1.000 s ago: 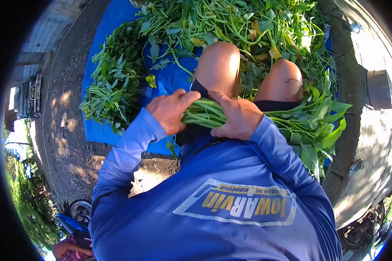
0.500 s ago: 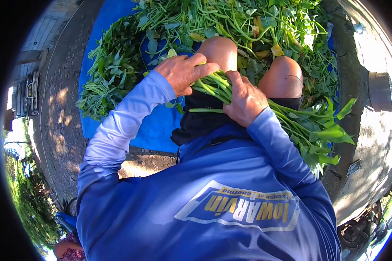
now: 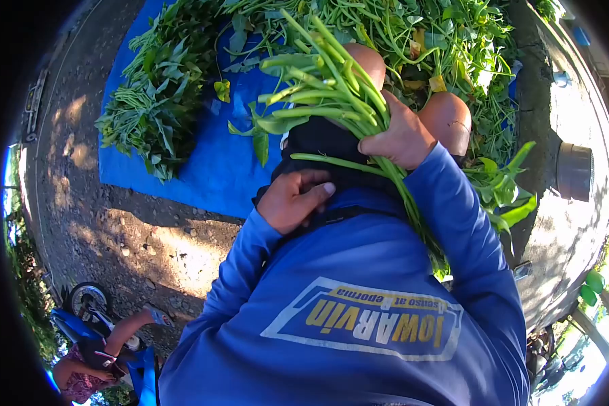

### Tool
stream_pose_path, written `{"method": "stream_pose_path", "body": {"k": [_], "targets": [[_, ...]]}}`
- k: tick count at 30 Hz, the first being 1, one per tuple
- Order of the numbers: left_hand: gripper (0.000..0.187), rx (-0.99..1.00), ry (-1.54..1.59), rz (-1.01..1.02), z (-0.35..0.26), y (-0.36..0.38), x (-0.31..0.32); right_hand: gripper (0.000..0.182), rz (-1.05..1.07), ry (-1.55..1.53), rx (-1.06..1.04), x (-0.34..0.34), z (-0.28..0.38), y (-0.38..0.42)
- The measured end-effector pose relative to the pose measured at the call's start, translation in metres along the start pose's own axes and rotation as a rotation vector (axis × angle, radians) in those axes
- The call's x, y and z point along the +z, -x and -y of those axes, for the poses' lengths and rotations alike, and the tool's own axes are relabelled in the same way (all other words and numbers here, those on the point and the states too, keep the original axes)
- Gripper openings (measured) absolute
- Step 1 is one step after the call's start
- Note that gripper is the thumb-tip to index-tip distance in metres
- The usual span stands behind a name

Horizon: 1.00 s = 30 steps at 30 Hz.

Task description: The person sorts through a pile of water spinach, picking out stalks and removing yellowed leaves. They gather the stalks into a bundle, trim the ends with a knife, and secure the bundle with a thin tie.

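Note:
My right hand is closed round the middle of a bunch of water spinach held over my lap. Its thick cut stem ends fan out up and to the left, and its leaves hang past my right forearm. One single stem sticks out below the others toward the left. My left hand is off the bunch, low over my dark shorts at the waist. Its fingers are loosely curled with the thumb apart, and nothing shows in them.
A blue tarp lies on the ground before me. On it are a stack of leafy bunches at left and a large heap of loose greens beyond my knees. At lower left a person is beside a motorcycle.
My left hand has let go of the stems and come down to my waist. The bunch in my right hand has tilted, its stem ends now pointing further up. The view has shifted.

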<state>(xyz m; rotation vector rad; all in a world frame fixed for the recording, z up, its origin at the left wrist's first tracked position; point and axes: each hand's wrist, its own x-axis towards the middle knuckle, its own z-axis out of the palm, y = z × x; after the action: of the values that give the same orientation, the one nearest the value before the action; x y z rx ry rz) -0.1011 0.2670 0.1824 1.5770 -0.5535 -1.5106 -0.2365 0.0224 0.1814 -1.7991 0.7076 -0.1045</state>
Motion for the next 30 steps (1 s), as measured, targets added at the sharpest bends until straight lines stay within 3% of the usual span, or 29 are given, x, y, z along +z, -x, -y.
{"method": "stream_pose_path", "body": {"k": [4,7,11,16,19,20,23,24,27,28,30], "targets": [[0.040,-0.135,0.360,0.271,-0.020,-0.028,0.010,0.079,0.223,-0.309,0.030,-0.017,-0.002,-0.010],[0.038,-0.010,0.663,0.032,-0.022,-0.049,0.030,0.073,0.281,-0.448,0.157,-0.028,0.012,-0.001],[0.037,0.415,0.361,-0.024,-0.062,-0.071,0.034,0.067,0.164,-0.523,0.110,-0.043,0.044,0.018],[0.039,0.521,0.229,0.070,-0.112,-0.096,0.045,0.066,0.266,-0.696,-0.034,-0.062,0.038,0.022],[0.039,0.782,0.265,0.104,-0.110,-0.135,0.063,0.069,0.031,-0.720,-0.041,-0.067,0.052,0.038],[0.047,0.767,0.356,0.192,-0.115,-0.138,0.066,0.073,0.039,-0.730,-0.046,-0.073,0.048,0.038],[0.068,0.787,0.210,0.192,-0.126,-0.164,0.048,0.077,-0.133,-0.377,-0.115,-0.098,0.055,0.044],[0.091,0.673,0.405,0.330,-0.135,-0.155,0.061,0.081,-0.179,-0.217,-0.187,-0.105,0.051,0.040],[0.099,0.956,0.430,0.312,-0.183,-0.123,0.094,0.087,-0.502,0.242,-0.466,-0.096,0.121,0.034],[0.100,0.972,0.541,0.291,-0.215,-0.100,0.097,0.090,-0.520,0.233,-0.576,-0.094,0.149,0.029],[0.095,1.180,0.434,0.174,-0.275,-0.073,0.074,0.091,-0.621,0.222,-0.755,-0.087,0.196,0.013]]}}
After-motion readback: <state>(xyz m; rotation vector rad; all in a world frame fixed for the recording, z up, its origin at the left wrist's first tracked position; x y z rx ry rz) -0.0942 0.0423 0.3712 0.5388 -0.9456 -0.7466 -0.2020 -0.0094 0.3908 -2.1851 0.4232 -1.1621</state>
